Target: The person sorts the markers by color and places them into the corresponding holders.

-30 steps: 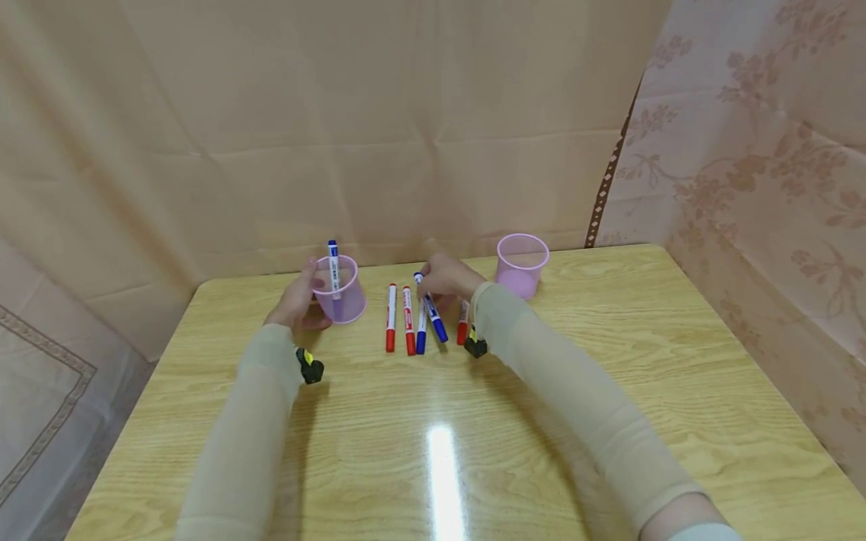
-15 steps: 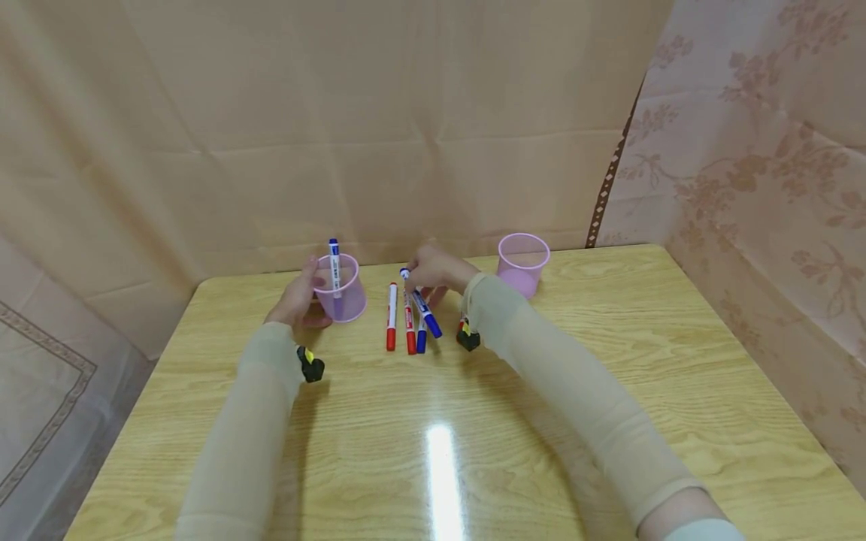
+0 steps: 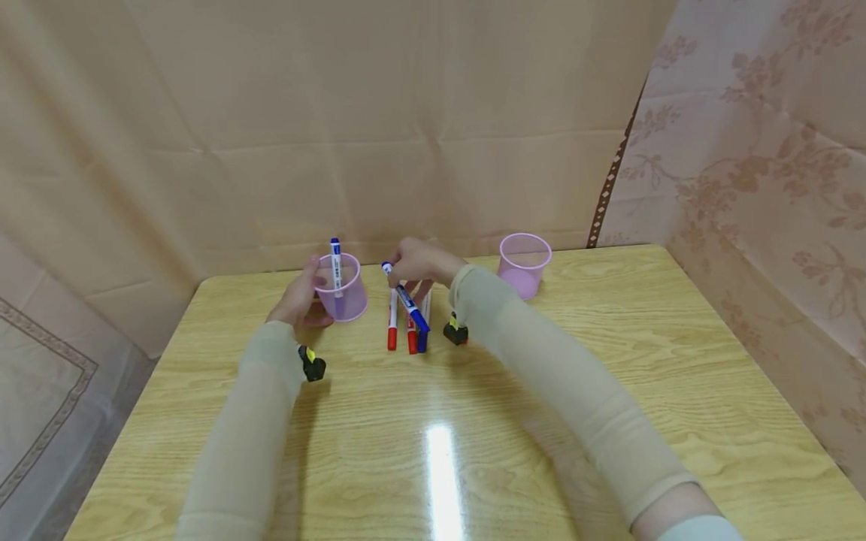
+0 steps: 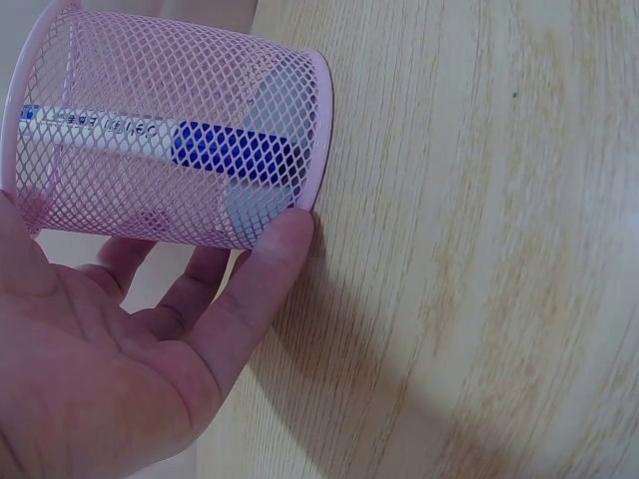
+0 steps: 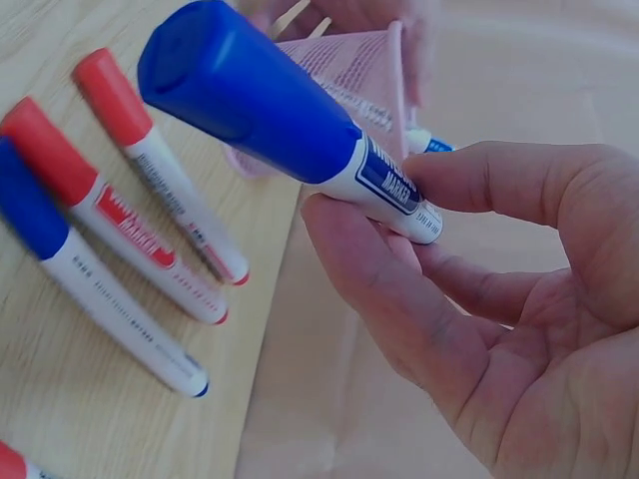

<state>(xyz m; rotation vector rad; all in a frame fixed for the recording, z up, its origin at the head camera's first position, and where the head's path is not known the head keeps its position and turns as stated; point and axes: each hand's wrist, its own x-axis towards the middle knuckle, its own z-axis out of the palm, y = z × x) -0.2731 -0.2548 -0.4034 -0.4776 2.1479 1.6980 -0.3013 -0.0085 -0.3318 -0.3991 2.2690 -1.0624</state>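
Observation:
My left hand point(image 3: 298, 297) holds the left side of a pink mesh pen cup point(image 3: 350, 304), its fingertips against the mesh and base rim in the left wrist view. Inside that cup a blue-capped marker point(image 4: 235, 150) leans with its blue end above the rim. My right hand point(image 3: 422, 261) pinches a blue marker point(image 5: 250, 95) between thumb and fingers, cap end tilted down toward me. It hangs over two red markers point(image 3: 392, 330) and another blue marker point(image 5: 110, 309) lying side by side on the table.
A second pink mesh cup point(image 3: 524, 279) stands at the back right of the wooden table point(image 3: 365, 451). One more red marker point(image 5: 10, 464) lies under my right wrist, mostly hidden. A beige cloth point(image 3: 419, 135) hangs behind the table's back edge.
My right hand has lifted the blue marker off the row and carried it left toward the cup with the marker in it. The left hand stays at its cup.

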